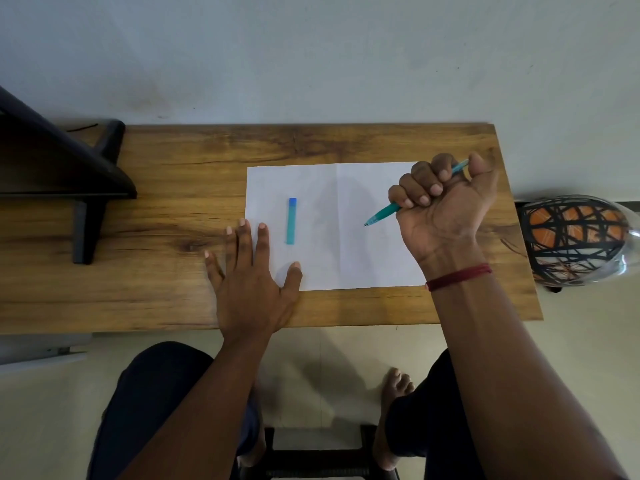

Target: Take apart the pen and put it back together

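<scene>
Head view, right hand [446,206] gripping pen [382,213], cap [291,221] mid-paper [363,258].

Teal pen [382,213]; teal cap [291,221] with a blue end; white paper [363,258]; brown wood-grain counter [173,202]; dark red wrist thread [459,277]; orange round object [571,237] crossed with black lines.

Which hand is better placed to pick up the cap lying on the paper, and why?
Left. The left hand lies open and free beside the cap on the paper; the right hand is farther off and grips the pen.
</scene>
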